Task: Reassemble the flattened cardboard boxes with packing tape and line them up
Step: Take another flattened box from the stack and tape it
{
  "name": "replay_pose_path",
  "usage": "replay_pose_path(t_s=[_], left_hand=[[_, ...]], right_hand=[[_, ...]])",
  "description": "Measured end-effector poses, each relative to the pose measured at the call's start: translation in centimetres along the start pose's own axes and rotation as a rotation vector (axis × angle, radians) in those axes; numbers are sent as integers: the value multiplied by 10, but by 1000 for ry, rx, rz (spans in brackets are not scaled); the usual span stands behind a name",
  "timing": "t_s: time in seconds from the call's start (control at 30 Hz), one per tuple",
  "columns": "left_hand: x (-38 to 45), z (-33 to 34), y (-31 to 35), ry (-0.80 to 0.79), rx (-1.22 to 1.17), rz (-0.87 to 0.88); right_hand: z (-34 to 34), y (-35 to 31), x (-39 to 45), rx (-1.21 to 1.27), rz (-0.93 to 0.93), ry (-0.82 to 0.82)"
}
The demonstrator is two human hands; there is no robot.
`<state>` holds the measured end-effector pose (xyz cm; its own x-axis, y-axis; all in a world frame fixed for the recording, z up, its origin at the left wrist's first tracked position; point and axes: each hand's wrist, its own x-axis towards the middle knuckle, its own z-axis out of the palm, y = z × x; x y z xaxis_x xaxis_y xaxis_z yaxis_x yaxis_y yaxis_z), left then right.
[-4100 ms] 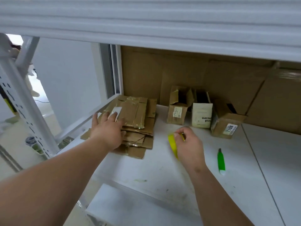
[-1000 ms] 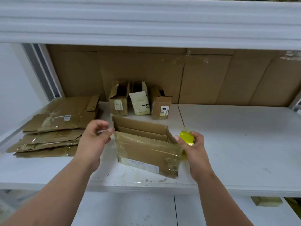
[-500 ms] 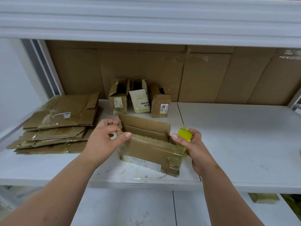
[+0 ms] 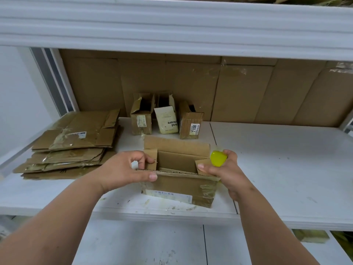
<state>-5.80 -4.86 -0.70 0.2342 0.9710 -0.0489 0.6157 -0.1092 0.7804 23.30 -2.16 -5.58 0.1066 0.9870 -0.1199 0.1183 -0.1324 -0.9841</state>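
Here, three small upright cardboard boxes (image 4: 166, 116) stand in a row at the back of the white shelf board (image 4: 277, 159), against a wall of brown cardboard sheets (image 4: 238, 92). One stack of flattened brown cardboard boxes (image 4: 70, 144) lies at the shelf's left end. One opened brown cardboard box (image 4: 178, 173) with a white label sits near the front edge, its flaps up. The left hand (image 4: 122, 170) pinches the box's left inner flap and near wall, thumb outside on the front. The right hand (image 4: 225, 169) curls around a yellow roll of packing tape (image 4: 217, 158) while its thumb touches the right inner flap. Another white shelf (image 4: 172, 25) runs overhead, and a lower one shows below.
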Motion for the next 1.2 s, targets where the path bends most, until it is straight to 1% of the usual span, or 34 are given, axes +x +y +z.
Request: replay_pose_path(t_s=[0.07, 0.17, 0.23, 0.33, 0.37, 0.4, 0.53, 0.6, 0.67, 0.8, 0.93, 1.03, 1.13, 1.2], left_hand=[[2, 1, 0, -1, 13, 7], [3, 5, 1, 67, -28, -15], [6, 10, 0, 145, -39, -24], [15, 16, -3, 360, -5, -24], [17, 18, -2, 404, -36, -27], [19, 20, -1, 412, -69, -35], [26, 23, 2, 331, -81, -95], [30, 21, 0, 285, -32, -102], [32, 21, -3, 269, 3, -72], [28, 27, -13, 382, 146, 63], [27, 28, -22, 445, 276, 154], [29, 29, -22, 498, 398, 180], [30, 29, -19, 512, 427, 190], [30, 29, -18, 509, 428, 247]], right_hand=[[1, 0, 1, -56, -32, 28], [0, 1, 2, -69, -51, 72], [-4, 4, 1, 34, -25, 83], [-13, 12, -3, 280, 59, 94], [-14, 13, -6, 341, 75, 78], [-15, 15, -9, 363, 72, 60], [-11, 16, -17, 179, 13, -22], [-9, 15, -16, 117, -3, -7], [-8, 13, -13, 101, -5, 11], [-7, 10, -7, 94, -20, 20], [-2, 1, 0, 190, 23, 97], [4, 1, 5, 29, -11, 145], [6, 1, 6, -81, -26, 161], [5, -2, 7, -123, -28, 170]])
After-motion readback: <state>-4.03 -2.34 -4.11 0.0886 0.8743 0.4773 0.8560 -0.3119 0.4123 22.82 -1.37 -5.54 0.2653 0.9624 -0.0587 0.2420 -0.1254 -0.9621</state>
